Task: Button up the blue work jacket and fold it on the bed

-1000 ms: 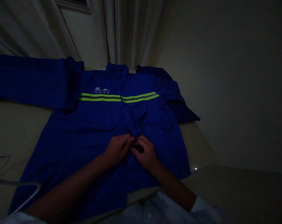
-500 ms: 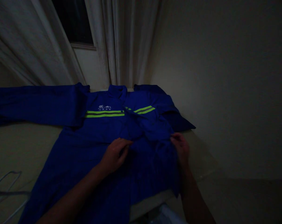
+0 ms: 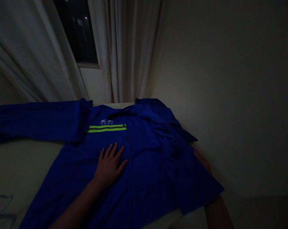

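A blue work jacket lies spread out with its front facing up. A yellow-green reflective stripe and a white printed logo cross its chest on the left side. My left hand rests flat on the jacket front, fingers spread, holding nothing. At the right edge my right hand grips the jacket's front panel, which is folded open to the right. That panel hides part of the hand and forearm. One sleeve stretches out to the left; the other is bent down along the right side.
The jacket lies on a pale surface. Light curtains hang behind it around a dark window, and a plain wall stands to the right. Thin hanger-like loops lie at the lower left.
The right front panel has been pulled open to the right by my right hand, covering the right chest stripe. My left hand has gone from curled fingers to flat on the cloth.
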Motion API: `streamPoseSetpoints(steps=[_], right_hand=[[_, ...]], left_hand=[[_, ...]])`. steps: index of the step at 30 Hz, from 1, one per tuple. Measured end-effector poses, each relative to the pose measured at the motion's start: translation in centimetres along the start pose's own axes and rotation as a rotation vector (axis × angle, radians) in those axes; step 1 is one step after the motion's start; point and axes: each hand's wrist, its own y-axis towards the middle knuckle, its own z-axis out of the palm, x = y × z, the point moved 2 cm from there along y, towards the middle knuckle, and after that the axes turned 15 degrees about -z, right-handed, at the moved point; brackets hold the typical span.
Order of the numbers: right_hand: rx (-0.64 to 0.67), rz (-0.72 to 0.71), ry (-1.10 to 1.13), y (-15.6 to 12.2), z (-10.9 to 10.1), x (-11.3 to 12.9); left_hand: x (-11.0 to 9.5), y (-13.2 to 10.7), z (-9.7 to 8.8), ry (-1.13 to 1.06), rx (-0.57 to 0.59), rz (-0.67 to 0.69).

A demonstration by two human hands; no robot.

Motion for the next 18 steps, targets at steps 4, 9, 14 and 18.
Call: streamPoseSetpoints(steps=[4, 9, 14, 18], right_hand=[[0.223, 0.069, 0.338, -1.1, 1.8, 3.7], [1.023, -0.002, 0.428, -4.2, 6.2, 11.7], [0.915, -0.216, 0.109, -3.2, 10.8, 12.4], [0.985, -0.383, 0.027, -1.7, 14.3, 11.5]], left_hand=[[0.1, 0.1, -0.1, 0.005, 0.018, -0.004], [0.1, 0.0, -0.3, -0.022, 0.038, -0.003], [0.2, 0.1, -0.5, -0.064, 0.052, 0.001], [0.1, 0.0, -0.5, -0.049, 0.050, 0.010]])
